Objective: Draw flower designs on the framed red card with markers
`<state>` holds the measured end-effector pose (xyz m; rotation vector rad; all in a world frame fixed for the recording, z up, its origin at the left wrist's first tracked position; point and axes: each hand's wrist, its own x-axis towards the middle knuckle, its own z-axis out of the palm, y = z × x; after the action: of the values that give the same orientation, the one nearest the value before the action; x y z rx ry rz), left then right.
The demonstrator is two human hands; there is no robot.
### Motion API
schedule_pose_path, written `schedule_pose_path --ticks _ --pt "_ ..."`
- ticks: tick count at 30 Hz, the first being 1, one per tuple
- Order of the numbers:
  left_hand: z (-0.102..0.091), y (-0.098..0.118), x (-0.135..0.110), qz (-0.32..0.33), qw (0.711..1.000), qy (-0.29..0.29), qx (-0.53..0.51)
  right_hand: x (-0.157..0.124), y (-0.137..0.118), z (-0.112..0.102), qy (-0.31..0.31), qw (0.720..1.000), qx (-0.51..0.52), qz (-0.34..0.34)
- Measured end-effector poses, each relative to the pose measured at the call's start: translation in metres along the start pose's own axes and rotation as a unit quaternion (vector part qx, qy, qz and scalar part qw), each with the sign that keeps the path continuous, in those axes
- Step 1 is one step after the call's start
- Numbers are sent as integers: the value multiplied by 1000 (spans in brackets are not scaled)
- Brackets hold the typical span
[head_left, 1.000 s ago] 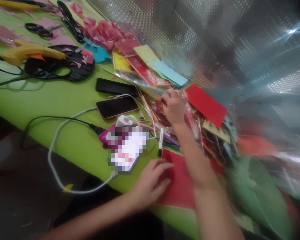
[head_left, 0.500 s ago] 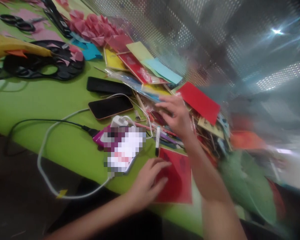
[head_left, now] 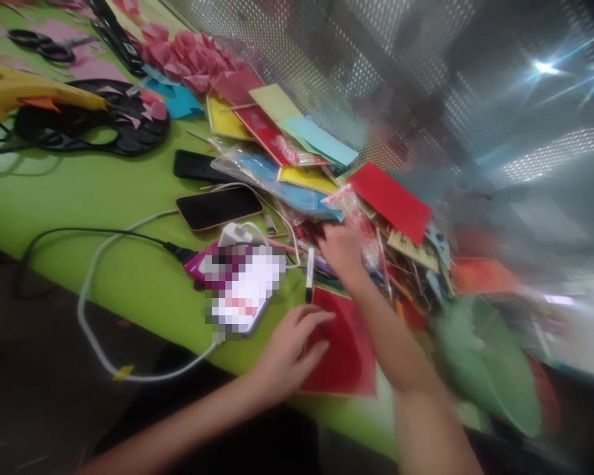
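Paper (head_left: 351,356), red and flat, lies on the green bench (head_left: 129,191) and looks whole. The left hand (head_left: 294,349) has a loose, half-open grip over it. The right hand (head_left: 344,247) is in the messy pile (head_left: 416,254); I can't tell its grip, or how much work is left.

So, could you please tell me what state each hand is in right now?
Left hand: open, loosely curved over the red sheet.
Right hand: beside the clear plastic packet; blurred, so whether it is closed or holding anything cannot be told.
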<state>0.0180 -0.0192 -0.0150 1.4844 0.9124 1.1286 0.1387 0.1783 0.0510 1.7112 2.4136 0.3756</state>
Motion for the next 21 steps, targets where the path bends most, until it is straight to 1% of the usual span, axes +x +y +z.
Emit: schedule_pose_path --ticks 5,8,11,13,14,15,16,17,19,21 --pt "2 -1 1 3 1000 12 9 2 -11 2 14 1000 -13 -3" --pt "2 -1 1 2 1000 20 6 0 -12 4 26 1000 -9 5" --pt "2 -1 2 3 1000 30 1 -9 -6 -1 44 999 7 18" --pt "2 -2 2 4 999 40 -3 -21 3 -10 78 996 44 29" --pt "2 -3 3 6 999 46 -5 -28 9 -15 100 991 82 35" --pt "2 -4 3 8 999 52 -7 -37 16 -20 122 983 134 43" --pt "3 -4 4 11 998 59 -9 -47 24 -25 138 968 202 50" --pt "3 -5 4 13 998 66 -11 -57 32 -30 152 946 280 60" --pt "4 -6 5 16 996 86 -15 -80 48 -37 155 887 426 84" --pt "1 -4 7 17 994 107 -20 -102 61 -40 138 832 527 104"
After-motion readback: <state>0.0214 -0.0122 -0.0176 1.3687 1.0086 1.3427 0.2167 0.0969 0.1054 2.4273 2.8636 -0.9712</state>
